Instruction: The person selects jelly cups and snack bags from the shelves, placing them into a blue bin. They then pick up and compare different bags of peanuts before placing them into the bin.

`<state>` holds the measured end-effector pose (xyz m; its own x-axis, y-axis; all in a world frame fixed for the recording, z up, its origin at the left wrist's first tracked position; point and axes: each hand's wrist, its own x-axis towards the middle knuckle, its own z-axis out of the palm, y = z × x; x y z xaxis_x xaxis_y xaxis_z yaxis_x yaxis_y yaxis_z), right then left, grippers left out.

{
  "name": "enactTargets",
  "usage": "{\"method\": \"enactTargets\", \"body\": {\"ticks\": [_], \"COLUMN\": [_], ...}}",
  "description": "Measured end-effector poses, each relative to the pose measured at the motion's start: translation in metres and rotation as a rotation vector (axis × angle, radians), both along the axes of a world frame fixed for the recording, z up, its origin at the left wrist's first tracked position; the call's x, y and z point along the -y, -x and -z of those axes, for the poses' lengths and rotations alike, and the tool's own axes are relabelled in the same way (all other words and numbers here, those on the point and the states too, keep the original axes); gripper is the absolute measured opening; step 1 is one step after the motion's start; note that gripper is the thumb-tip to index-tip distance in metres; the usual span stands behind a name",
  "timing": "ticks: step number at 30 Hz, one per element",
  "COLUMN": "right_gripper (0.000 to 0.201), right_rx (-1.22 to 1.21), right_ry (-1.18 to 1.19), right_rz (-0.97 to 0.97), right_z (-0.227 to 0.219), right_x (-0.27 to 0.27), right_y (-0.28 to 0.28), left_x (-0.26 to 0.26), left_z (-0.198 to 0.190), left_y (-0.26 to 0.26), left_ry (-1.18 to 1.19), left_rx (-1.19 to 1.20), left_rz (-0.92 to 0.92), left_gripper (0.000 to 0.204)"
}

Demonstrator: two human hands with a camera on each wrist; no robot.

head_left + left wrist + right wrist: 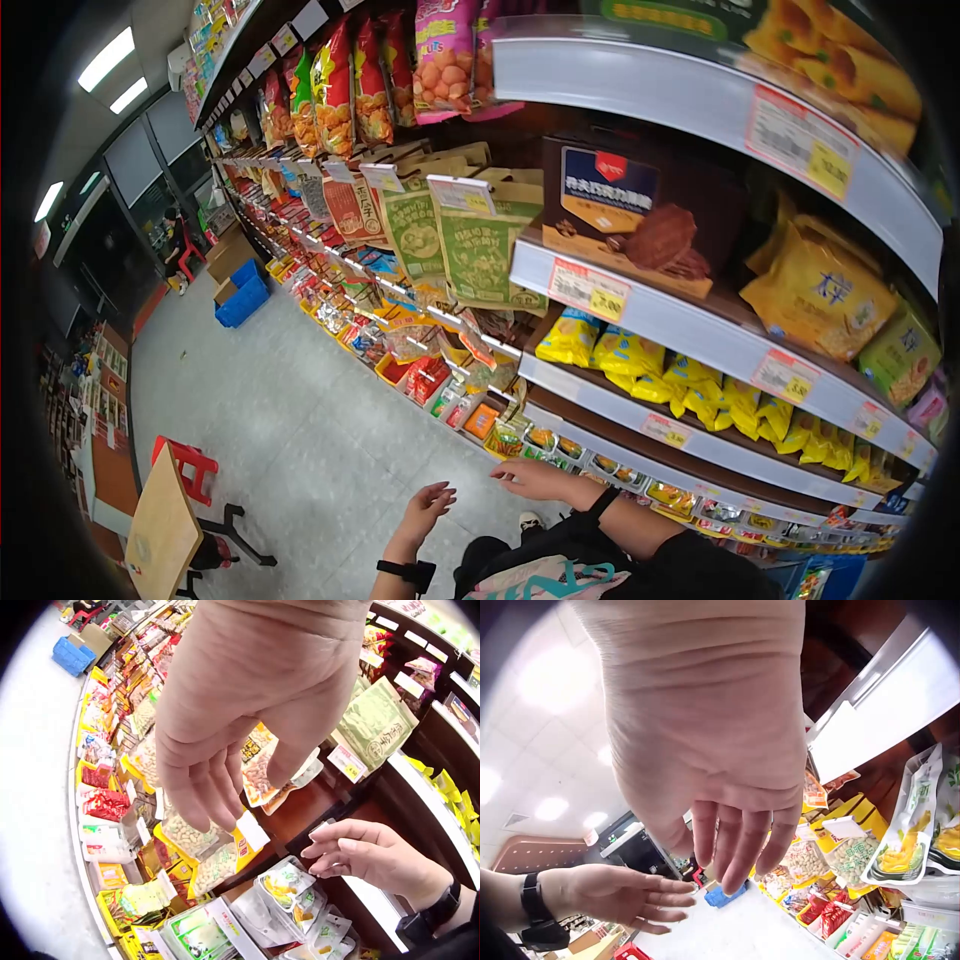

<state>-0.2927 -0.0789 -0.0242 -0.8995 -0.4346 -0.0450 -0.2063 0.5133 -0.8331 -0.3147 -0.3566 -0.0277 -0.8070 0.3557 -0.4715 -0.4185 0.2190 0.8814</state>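
Grey floor (320,420) ran alongside stocked shelving (690,325). Left hand (428,510): fingers loosely bent, slack, holding nothing. Right hand (535,481): likewise relaxed and unloaded. Nut packets (217,868) and clear packs of yellow food (286,886) lay on the lower shelving, near both hands.

Snack shop, stocked shelves (640,80), price tags (802,142), apparently more goods (108,375) opposite

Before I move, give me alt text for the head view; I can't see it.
Left hand and right hand, both holding nothing, hover near store shelves packed with snack bags. At the picture's lower left, a wood-topped table and red stool stand on grey floor.
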Motion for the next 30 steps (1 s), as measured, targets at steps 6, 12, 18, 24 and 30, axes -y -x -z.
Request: {"method": "enactTargets", "body": {"ticks": [6,12,18,24,30], "right_gripper": [0.029,0.029,0.041,0.044,0.045], "right_rx": [0.029,0.026,-0.037,-0.036,-0.001], "right_ry": [0.03,0.078,0.074,0.027,0.068], "right_rz": [0.066,0.289,0.611,0.758,0.884], "right_z": [0.001,-0.003,0.004,-0.01,-0.006], "right_x": [0.005,0.017,0.039,0.063,0.077], "right_y": [0.024,0.053,0.102,0.127,0.125], "left_x": [-0.031,-0.082,-0.123,-0.138,-0.133], "left_z": [0.016,-0.002,0.027,0.017,0.029], "left_y": [0.113,0.23,0.333,0.379,0.393], "left_ry": [-0.101,-0.185,-0.246,-0.279,-0.353], "left_rx": [-0.139,-0.317,-0.607,-0.739,-0.531], "left_rz": [0.197,0.25,0.198,0.338,0.554], "left_gripper": [0.043,0.042,0.052,0.059,0.031]}}
